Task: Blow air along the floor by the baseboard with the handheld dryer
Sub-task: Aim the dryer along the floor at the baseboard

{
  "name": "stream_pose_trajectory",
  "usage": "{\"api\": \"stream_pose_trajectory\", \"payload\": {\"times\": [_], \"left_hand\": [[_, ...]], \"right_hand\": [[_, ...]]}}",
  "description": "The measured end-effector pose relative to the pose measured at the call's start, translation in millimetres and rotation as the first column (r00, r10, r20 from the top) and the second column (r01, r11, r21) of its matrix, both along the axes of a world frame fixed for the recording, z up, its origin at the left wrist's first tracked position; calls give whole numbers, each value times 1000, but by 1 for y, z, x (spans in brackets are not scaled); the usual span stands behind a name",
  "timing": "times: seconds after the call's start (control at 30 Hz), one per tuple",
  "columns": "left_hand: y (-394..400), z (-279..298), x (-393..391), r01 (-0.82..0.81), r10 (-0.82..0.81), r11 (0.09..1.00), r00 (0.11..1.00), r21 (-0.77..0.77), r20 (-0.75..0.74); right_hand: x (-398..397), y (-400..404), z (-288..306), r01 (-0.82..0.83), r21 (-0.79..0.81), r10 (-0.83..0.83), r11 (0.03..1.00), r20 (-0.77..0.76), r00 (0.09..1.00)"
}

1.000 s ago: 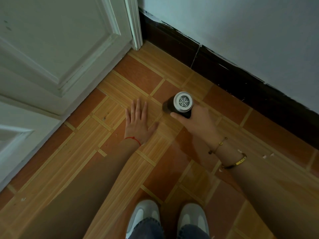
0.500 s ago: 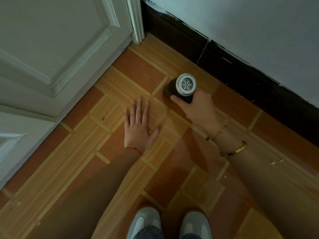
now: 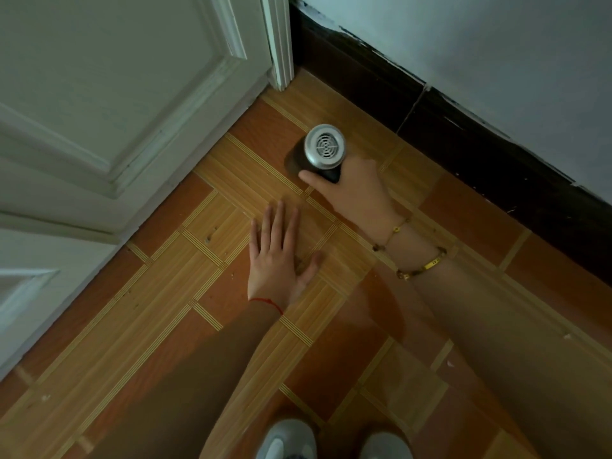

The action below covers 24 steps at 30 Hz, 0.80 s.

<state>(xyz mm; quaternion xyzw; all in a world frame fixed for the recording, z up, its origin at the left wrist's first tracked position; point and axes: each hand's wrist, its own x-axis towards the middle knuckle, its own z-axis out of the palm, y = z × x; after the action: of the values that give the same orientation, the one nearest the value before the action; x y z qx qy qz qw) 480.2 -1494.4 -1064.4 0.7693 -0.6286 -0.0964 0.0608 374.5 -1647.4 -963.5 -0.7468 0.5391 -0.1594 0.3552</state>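
Patterned floor (image 3: 231,326) fills most of the head view, squares of reddish brown set between paler wood-grain panels edged with thin striped bands, and it meets a dark baseboard (image 3: 430,117) that runs below a pale wall (image 3: 480,44) from the upper middle down to the right edge. At the far end of the baseboard stands a white door frame (image 3: 281,44), and a white panelled door (image 3: 116,94) lies beyond it, away from the baseboard. The handheld dryer (image 3: 323,152) sits near the baseboard, a short way along from that frame end, its round silver intake grille turned up toward the camera, so the nozzle presumably points down at the floor, though the nozzle itself is hidden. The right hand (image 3: 354,190) grips the dryer's dark body from the side away from the baseboard, thumb curled across it; the other fingers are hidden behind it. That low, upright hold likely keeps the airflow close to the floor strip by the baseboard. The left hand (image 3: 281,256) lies flat on the floor further out from the baseboard, fingers straight and close together, thumb angled out, probably as a brace for a person crouched low. Small pale specks lie scattered on the floor, some close to the baseboard. White shoes (image 3: 288,438) show at the bottom edge, well away from the baseboard.
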Motion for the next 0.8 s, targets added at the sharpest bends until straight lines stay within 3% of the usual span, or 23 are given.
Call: {"api": "stream_pose_trajectory", "payload": {"times": [0.1, 0.27, 0.37, 0.47, 0.67, 0.8], "left_hand": [[0, -1, 0, -5, 5, 1000, 1000, -11, -9], [0, -2, 0, -4, 4, 1000, 1000, -5, 20], [-1, -3, 0, -8, 8, 1000, 999, -10, 33], [0, -5, 0, -9, 9, 1000, 999, -25, 32], [0, -8, 1, -8, 9, 998, 1000, -61, 18], [0, -9, 1, -10, 10, 998, 1000, -70, 7]], "right_hand": [[10, 1, -2, -52, -8, 52, 999, -3, 999], [5, -19, -3, 141, -99, -141, 985, 7, 990], [3, -31, -3, 171, -79, -170, 982, 18, 985], [13, -34, -2, 89, -66, -88, 994, 20, 996], [43, -19, -2, -228, 96, 219, 969, 98, 971], [46, -17, -7, -186, 57, 179, 981, 116, 977]]}}
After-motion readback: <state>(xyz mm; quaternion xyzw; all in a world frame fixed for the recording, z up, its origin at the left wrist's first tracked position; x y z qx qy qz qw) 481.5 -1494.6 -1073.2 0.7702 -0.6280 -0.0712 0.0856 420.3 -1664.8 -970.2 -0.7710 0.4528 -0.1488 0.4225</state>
